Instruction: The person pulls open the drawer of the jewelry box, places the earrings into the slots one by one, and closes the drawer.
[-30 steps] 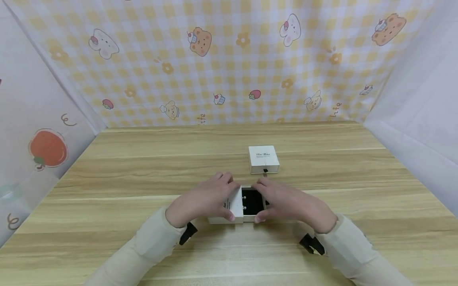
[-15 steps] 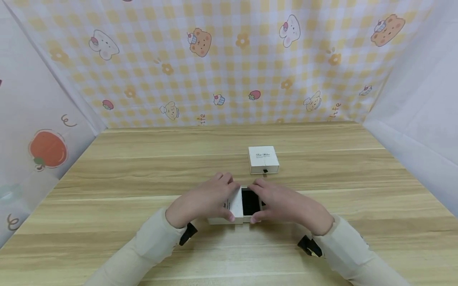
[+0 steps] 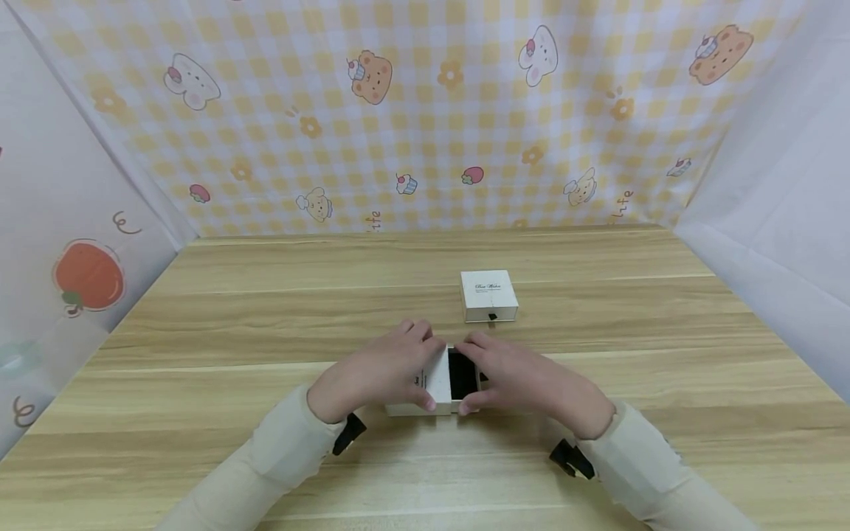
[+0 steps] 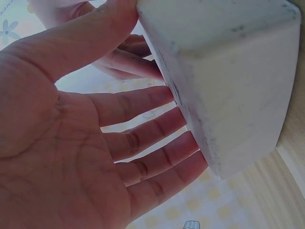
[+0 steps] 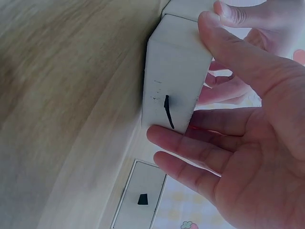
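A small white drawer-style jewelry box lies partly open on the table. My left hand (image 3: 381, 372) holds its outer sleeve (image 3: 437, 380) between thumb and fingers; the sleeve's plain end fills much of the left wrist view. From the sleeve's right side sticks out the drawer (image 3: 462, 376), lined in black. My right hand (image 3: 527, 377) grips the drawer, thumb on the near side and fingers on the far side. A black ribbon pull (image 5: 168, 110) shows on the drawer's front in the right wrist view. The drawer's left part is hidden inside the sleeve.
Behind the hands stands a second white box (image 3: 489, 291), closed, with printed lettering and a black tab. The wood-grain table (image 3: 265, 295) meets a yellow checked cloth (image 3: 425, 110) at the back, with pale cloth on both sides.
My right hand has moved left, sliding the drawer farther into the sleeve. Two small pearl-like beads seen on the black lining are now out of sight. My left hand has stayed put.
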### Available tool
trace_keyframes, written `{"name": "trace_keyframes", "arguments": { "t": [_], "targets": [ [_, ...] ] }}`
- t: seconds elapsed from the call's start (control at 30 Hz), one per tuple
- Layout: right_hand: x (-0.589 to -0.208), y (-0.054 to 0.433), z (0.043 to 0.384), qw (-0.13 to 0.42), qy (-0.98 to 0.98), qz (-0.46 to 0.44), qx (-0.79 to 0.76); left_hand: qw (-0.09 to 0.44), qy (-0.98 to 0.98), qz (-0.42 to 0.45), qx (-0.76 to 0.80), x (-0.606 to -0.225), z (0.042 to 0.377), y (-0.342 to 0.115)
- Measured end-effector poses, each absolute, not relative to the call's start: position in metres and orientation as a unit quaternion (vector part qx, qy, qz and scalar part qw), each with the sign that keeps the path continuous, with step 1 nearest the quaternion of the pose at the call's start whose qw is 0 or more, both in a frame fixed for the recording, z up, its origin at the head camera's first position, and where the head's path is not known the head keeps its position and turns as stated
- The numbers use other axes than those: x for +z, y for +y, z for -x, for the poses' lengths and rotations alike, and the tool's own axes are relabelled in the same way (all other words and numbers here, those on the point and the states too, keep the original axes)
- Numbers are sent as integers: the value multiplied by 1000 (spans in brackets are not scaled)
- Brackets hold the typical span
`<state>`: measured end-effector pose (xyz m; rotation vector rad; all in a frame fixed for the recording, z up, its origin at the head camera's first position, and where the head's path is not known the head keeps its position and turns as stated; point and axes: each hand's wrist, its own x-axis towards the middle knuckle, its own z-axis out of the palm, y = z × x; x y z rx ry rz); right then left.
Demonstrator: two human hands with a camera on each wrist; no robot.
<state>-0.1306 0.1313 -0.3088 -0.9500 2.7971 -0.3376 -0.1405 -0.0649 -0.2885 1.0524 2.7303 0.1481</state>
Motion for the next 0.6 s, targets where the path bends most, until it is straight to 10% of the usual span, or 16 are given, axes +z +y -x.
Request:
{"name": "trace_keyframes", "arguments": {
  "t": [0.6],
  "targets": [
    [-311, 128, 131, 70, 935, 328, -114, 105, 927, -357, 46, -288, 140, -66]
  ]
}}
